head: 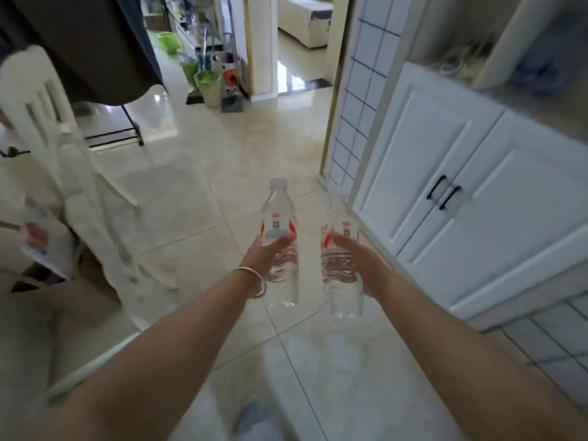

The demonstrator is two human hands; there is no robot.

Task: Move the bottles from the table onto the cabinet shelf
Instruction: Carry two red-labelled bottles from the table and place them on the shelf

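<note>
I hold two clear plastic water bottles with red and white labels upright over the tiled floor. My left hand (265,254), with a silver bangle on the wrist, grips the left bottle (280,237) around its middle. My right hand (361,262) grips the right bottle (340,249) the same way. The two bottles are side by side, a little apart. The white cabinet (451,192) with two doors and black handles stands to the right, its grey top (547,106) blurred at the upper right.
A white chair (63,148) and the edge of a table (38,237) are on the left. Green buckets (206,81) and cleaning gear stand by the far doorway. A tiled wall (359,100) borders the cabinet. Open floor lies ahead.
</note>
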